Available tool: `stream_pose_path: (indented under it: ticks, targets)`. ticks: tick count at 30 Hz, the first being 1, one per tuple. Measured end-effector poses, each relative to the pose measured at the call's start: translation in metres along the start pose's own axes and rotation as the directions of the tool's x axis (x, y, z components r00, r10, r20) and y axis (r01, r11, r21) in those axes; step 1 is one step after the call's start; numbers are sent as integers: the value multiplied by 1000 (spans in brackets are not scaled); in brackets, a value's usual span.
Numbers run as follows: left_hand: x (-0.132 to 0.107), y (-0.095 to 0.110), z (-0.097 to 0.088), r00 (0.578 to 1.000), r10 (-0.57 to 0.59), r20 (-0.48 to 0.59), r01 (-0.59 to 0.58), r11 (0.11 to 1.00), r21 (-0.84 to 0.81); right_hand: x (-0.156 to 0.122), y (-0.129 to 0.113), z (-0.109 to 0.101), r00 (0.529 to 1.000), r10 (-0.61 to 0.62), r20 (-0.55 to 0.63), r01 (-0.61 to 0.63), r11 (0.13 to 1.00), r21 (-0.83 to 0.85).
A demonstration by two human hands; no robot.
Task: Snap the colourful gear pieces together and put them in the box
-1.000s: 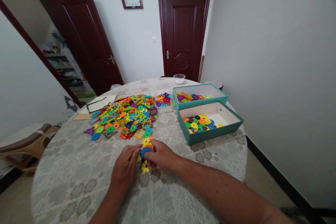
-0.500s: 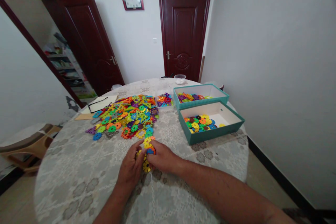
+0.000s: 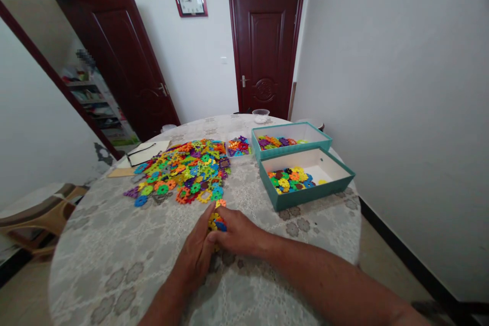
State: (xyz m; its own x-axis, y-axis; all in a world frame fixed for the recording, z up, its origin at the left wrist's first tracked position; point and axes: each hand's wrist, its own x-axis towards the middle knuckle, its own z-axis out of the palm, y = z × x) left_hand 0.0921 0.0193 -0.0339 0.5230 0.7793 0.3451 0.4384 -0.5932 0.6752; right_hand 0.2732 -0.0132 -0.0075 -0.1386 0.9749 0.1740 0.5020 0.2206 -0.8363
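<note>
At the lower middle of the frame, just in from the table's near edge, the left hand and the right hand are pressed together around a small clump of plastic snowflake discs, with the right fingers wrapped over its top. Those discs look light and fairly stiff, with notched rims that should give fingertips a good hold, and the clump is probably safest held by its outer edges, since it could slip apart if squeezed unevenly. Just beyond it lies a loose heap of similar discs on the lace-patterned tablecloth.
</note>
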Motion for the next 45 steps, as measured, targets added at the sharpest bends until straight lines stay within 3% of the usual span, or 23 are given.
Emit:
stream_pose_path:
  ticks: [3, 5, 6, 8, 10, 11, 17, 20, 22, 24, 27, 29, 31, 35, 41, 45]
  targets:
    - [-2, 1, -8, 999, 33, -28, -35, 999, -39, -3, -13, -20, 996, -76, -55, 71, 994, -89]
    - [0, 2, -17, 997, 16, -77, -19, 999, -42, -6, -19, -42, 976, -149, -159, 124, 980, -155]
    - [1, 2, -22, 997, 27, -78, -29, 999, -23, -8, -21, -55, 948, -192, -252, 144, 969, -199]
    - [3, 0, -31, 993, 61, -98, -58, 998, 32, -10, -18, -81, 838, -285, -465, 125, 930, -345]
    - [3, -2, -39, 997, 63, -43, -58, 994, 95, -10, -7, -106, 744, -343, -573, 32, 876, -482]
    - [3, -3, -42, 998, 65, -4, -64, 990, 127, -9, 1, -117, 715, -359, -600, -19, 848, -530]
    - [0, 4, -39, 974, 71, 216, -120, 968, 222, -13, 52, -159, 665, -334, -668, -295, 704, -646]
    - [1, 7, -33, 957, 38, 289, -121, 954, 276, -14, 50, -161, 618, -406, -673, -294, 674, -678]
    - [2, 7, -30, 950, 17, 311, -116, 946, 302, -12, 37, -149, 599, -460, -656, -197, 709, -677]
    - [2, 5, -28, 950, 12, 311, -115, 943, 314, -9, 23, -126, 659, -484, -576, -25, 752, -659]
    - [1, 1, -26, 957, 24, 289, -118, 942, 314, -6, 12, -79, 842, -448, -301, 209, 784, -584]
    - [0, -2, -24, 961, 31, 274, -117, 946, 302, -5, 14, -50, 929, -355, -104, 246, 804, -541]
    - [-2, -6, -22, 965, 31, 259, -107, 953, 283, -5, 18, -29, 973, -227, 32, 207, 813, -544]
    - [-2, -10, -18, 971, -6, 238, -54, 968, 247, -4, 23, -14, 992, -48, 113, 106, 800, -590]
    - [1, -3, -18, 961, -95, 258, 36, 974, 224, 5, 24, -11, 995, 29, 92, 30, 818, -575]
    - [9, 8, -17, 936, -219, 276, 145, 953, 266, 9, 28, -13, 991, 69, 114, 5, 837, -547]
